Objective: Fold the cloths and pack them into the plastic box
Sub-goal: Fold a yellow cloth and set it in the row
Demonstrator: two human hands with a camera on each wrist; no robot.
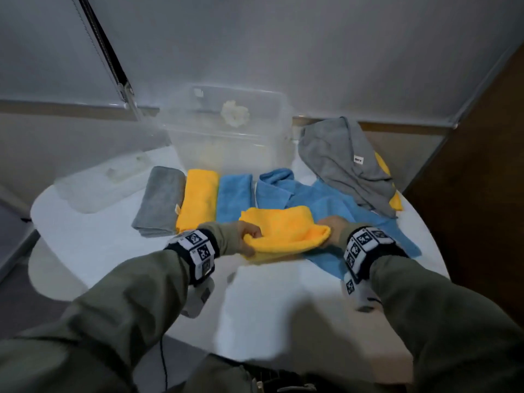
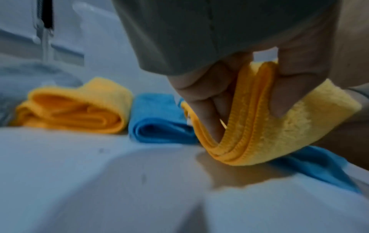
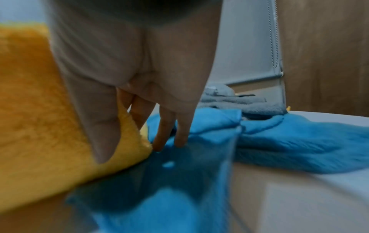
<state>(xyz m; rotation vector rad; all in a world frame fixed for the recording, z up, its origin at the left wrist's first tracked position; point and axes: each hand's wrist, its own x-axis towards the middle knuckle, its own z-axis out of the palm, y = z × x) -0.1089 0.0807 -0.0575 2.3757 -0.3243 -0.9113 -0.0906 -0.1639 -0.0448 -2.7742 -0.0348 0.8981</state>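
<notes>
I hold a half-folded yellow cloth (image 1: 283,234) between both hands, just above the white table (image 1: 113,245). My left hand (image 1: 251,239) pinches its doubled left edge between thumb and fingers (image 2: 209,100). My right hand (image 1: 329,234) pinches the right end, thumb (image 3: 103,126) on top and the outer fingers touching the spread blue cloth (image 1: 326,205) beneath. Folded grey (image 1: 158,199), yellow (image 1: 198,199) and blue (image 1: 234,197) cloths lie in a row at the left. The clear plastic box (image 1: 226,154) stands open behind them.
A loose grey cloth (image 1: 346,163) lies over another yellow cloth (image 1: 395,199) at the back right. The clear lid (image 1: 105,180) rests at the table's left. Something pale (image 1: 235,113) shows in or behind the box. A wooden panel (image 1: 482,165) borders the right side.
</notes>
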